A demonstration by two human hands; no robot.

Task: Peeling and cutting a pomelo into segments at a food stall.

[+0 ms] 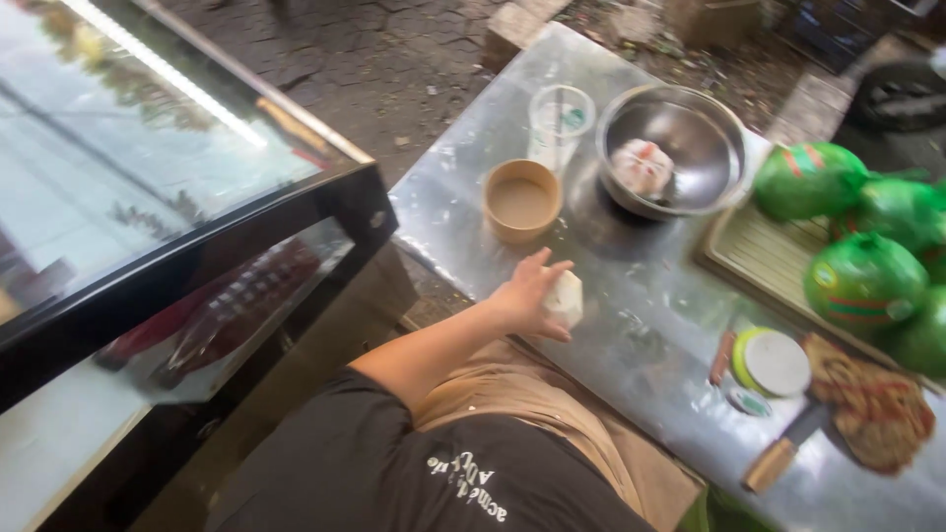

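Left hand (527, 294) fingers holding white lump (567, 296), tan cup (521, 200), round green-rimmed lid (772, 362)

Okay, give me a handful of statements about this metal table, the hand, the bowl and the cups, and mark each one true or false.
1. One hand rests on the metal table, its grip around a small white object. True.
2. The steel bowl is empty. False: a pale, whitish lump lies inside it.
3. The tan cup holds a light brown liquid. True.
4. The clear plastic cup stands in front of the tan cup, nearer the person. False: it stands beyond it, beside the bowl.
5. The green round fruits lie at the table's right side. True.
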